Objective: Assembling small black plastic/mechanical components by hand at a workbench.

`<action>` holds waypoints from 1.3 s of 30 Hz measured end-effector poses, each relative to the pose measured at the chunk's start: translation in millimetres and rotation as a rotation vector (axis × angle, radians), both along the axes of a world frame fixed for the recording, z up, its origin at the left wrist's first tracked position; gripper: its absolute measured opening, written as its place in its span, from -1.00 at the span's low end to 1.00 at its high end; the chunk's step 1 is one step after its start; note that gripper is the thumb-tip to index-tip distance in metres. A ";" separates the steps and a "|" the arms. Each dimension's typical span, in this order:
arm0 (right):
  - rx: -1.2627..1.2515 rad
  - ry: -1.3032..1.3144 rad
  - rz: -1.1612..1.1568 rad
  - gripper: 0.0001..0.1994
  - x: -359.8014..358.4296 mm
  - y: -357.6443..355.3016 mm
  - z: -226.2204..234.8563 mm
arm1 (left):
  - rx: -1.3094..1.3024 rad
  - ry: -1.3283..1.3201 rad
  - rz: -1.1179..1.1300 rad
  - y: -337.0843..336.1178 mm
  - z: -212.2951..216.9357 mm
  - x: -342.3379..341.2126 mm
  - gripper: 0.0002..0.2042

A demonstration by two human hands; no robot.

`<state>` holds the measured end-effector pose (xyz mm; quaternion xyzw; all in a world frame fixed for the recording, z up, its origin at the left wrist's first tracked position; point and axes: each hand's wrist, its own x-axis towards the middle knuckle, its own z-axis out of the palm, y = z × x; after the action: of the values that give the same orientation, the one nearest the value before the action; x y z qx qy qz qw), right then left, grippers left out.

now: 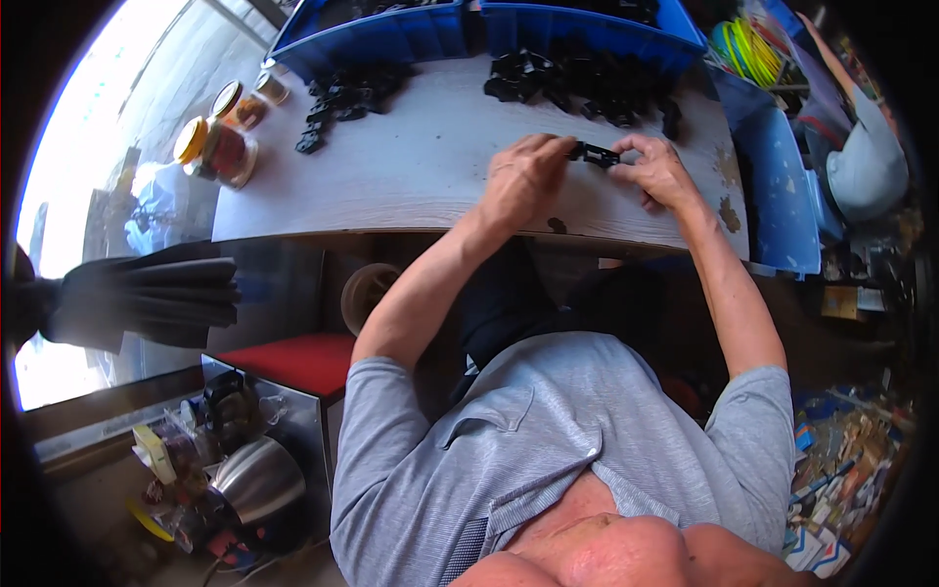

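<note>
Between my two hands, just above the near part of the white table (pixel 391 186), is a small black plastic part (pixel 594 155) with openings in it. My left hand (pixel 528 176) grips its left end, the fingers curled together. At its right end my right hand (pixel 657 172) pinches it between thumb and forefinger, the other fingers bent. Farther back lie a large pile of similar black parts (pixel 587 86) on the right and a smaller pile (pixel 354 93) on the left. Fine detail of the held part is too small to make out.
Two blue bins (pixel 391 37) with black parts stand along the far edge, the other bin (pixel 597 29) to the right. Jars with lids (pixel 217 152) stand at the table's left edge. A blue crate (pixel 782 186) adjoins its right side. A red-topped cabinet (pixel 293 364) is at lower left.
</note>
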<state>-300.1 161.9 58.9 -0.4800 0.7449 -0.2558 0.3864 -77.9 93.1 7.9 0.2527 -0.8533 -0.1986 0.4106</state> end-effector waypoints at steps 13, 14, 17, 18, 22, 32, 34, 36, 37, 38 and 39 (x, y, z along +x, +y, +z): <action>-0.048 -0.057 0.054 -0.75 -2.7 0.9 -15.2 | -0.229 -0.266 -0.146 -0.7 -0.1 -27.5 -0.57; -0.064 -0.067 0.045 -0.75 -1.6 1.5 -14.9 | -0.165 -0.323 -0.126 4.1 1.0 -23.9 -0.52; -0.047 -0.085 0.080 -0.75 4.2 -1.1 -10.4 | -0.223 -0.312 -0.052 11.0 -5.2 -16.1 -0.51; -0.049 -0.087 0.091 -0.75 8.4 -2.1 -10.7 | -0.201 -0.330 -0.057 11.5 -7.0 -13.6 -0.53; -0.071 -0.032 0.086 -0.76 8.7 -0.7 -17.6 | -0.145 -0.248 -0.121 10.7 -3.7 -6.3 -0.52; -0.169 -0.478 -0.315 -0.61 -32.8 27.4 -17.6 | -0.255 -0.362 0.973 -123.0 -17.3 279.9 -0.68; -0.259 -0.460 -0.536 -0.64 -70.6 36.1 -22.6 | -0.132 -0.468 0.889 -120.6 -16.8 278.6 -0.69; -0.363 -0.400 -0.811 -0.69 -97.3 43.5 -20.0 | -0.129 -0.478 0.811 -115.7 -7.6 264.1 -0.72; -0.368 -0.391 -0.820 -0.69 -105.6 43.2 -19.5 | -0.128 -0.469 0.801 -110.8 -6.7 263.0 -0.72; -0.395 -0.371 -0.899 -0.69 -113.3 43.1 -19.8 | -0.188 -0.478 0.795 -107.4 -6.5 262.1 -0.72; -0.421 -0.351 -0.978 -0.70 -120.3 44.8 -20.8 | -0.247 -0.486 0.788 -105.5 -7.3 260.4 -0.71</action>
<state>-420.4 206.7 38.1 -0.0955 0.7382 -0.6244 0.2366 182.5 -12.4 0.7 0.5456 -0.7809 0.1400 0.2701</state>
